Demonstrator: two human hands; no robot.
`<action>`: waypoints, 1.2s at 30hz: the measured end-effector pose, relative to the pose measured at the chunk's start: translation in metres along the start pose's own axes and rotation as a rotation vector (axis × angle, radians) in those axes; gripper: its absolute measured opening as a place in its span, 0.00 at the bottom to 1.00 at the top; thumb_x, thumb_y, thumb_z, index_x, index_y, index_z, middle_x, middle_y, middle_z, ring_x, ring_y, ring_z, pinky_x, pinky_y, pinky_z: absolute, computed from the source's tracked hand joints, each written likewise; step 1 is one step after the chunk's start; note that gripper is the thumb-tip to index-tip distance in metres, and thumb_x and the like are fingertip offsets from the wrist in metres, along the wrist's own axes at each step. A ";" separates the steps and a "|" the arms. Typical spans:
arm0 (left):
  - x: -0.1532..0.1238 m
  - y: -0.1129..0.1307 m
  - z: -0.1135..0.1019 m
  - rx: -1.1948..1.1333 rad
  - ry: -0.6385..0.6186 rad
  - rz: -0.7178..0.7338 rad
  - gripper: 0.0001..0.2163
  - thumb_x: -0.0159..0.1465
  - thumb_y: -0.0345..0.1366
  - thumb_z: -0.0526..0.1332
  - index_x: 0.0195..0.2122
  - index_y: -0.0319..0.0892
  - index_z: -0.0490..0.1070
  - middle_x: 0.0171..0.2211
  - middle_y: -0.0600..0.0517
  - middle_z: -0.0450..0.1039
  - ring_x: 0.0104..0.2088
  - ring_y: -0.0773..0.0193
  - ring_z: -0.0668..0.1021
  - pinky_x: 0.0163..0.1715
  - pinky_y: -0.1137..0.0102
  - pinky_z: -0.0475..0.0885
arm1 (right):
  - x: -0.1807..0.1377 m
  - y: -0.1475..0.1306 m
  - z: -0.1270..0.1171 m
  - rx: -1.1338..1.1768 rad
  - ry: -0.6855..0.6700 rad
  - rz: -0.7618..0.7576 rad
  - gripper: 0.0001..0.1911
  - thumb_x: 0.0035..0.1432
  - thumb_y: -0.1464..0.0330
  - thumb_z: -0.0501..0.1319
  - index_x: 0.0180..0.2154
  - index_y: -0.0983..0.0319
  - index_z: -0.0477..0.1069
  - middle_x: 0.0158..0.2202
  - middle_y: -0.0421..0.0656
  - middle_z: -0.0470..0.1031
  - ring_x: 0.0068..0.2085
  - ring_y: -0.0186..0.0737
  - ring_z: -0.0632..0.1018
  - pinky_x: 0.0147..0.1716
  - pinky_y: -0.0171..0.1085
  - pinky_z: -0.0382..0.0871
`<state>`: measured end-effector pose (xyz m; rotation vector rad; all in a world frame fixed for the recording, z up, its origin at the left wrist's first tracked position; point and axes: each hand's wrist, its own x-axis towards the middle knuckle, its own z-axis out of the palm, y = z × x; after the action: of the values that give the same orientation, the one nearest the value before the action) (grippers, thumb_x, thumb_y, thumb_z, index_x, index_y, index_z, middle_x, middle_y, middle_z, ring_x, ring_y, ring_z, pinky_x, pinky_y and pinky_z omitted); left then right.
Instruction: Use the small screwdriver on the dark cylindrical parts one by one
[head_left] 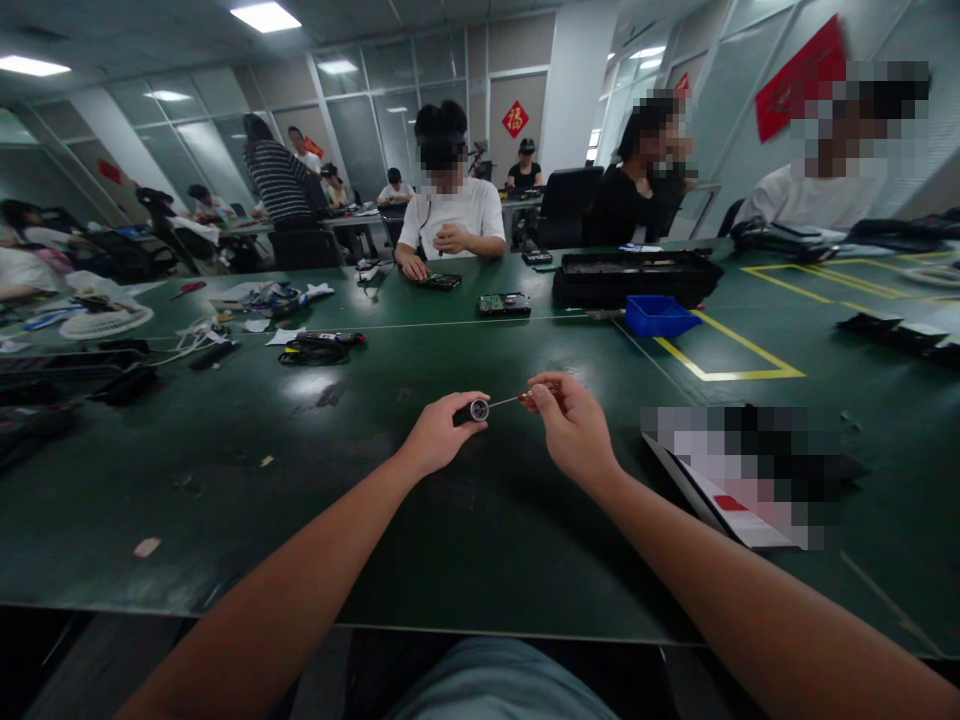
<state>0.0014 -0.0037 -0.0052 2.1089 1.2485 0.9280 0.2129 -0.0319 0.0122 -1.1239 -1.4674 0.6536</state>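
Just above the green table, my left hand (441, 432) is closed round a small black cylinder (471, 411) with a round, silvery ringed end turned toward me. My right hand (571, 425) pinches the reddish handle of a screwdriver (529, 396). Its thin metal shaft points left and reaches the cylinder's round end; whether the tip touches or enters it I cannot tell. My fingers cover most of the cylinder's body and part of the handle.
A blue bin (660, 318) and a long black tray (637, 277) stand ahead right. Nearer lies a partly blurred booklet (720, 480). A coiled black cable (319, 348) lies left. Across the table, a person (450, 215) handles a hard drive (441, 282); another hard drive (504, 304) lies nearby.
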 end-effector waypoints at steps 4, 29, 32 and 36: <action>0.000 0.000 0.000 0.007 0.002 0.011 0.18 0.63 0.32 0.67 0.55 0.47 0.75 0.54 0.49 0.77 0.56 0.54 0.76 0.61 0.57 0.66 | 0.001 0.003 0.002 -0.021 0.038 0.017 0.11 0.67 0.59 0.56 0.42 0.59 0.71 0.36 0.45 0.80 0.38 0.44 0.80 0.42 0.45 0.74; 0.001 -0.004 -0.001 0.060 -0.019 0.058 0.17 0.63 0.34 0.68 0.54 0.49 0.75 0.50 0.49 0.78 0.51 0.54 0.77 0.54 0.58 0.68 | -0.002 -0.010 -0.003 -0.218 -0.109 -0.018 0.14 0.68 0.59 0.52 0.37 0.58 0.72 0.26 0.39 0.74 0.27 0.40 0.73 0.30 0.39 0.63; 0.002 -0.003 -0.001 0.070 -0.020 0.057 0.17 0.63 0.34 0.68 0.54 0.48 0.75 0.49 0.50 0.78 0.51 0.55 0.77 0.54 0.59 0.68 | -0.001 -0.008 -0.002 -0.215 -0.078 -0.016 0.13 0.68 0.61 0.51 0.41 0.58 0.72 0.29 0.40 0.75 0.29 0.40 0.74 0.31 0.39 0.63; 0.002 -0.004 -0.001 0.089 -0.005 0.045 0.17 0.63 0.34 0.68 0.54 0.48 0.75 0.48 0.50 0.78 0.50 0.55 0.77 0.54 0.59 0.68 | 0.000 -0.005 -0.002 -0.165 -0.107 -0.009 0.10 0.67 0.63 0.52 0.40 0.57 0.71 0.29 0.39 0.74 0.30 0.40 0.74 0.30 0.39 0.63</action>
<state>-0.0011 0.0003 -0.0066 2.2158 1.2661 0.9012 0.2128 -0.0345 0.0170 -1.2239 -1.6404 0.6027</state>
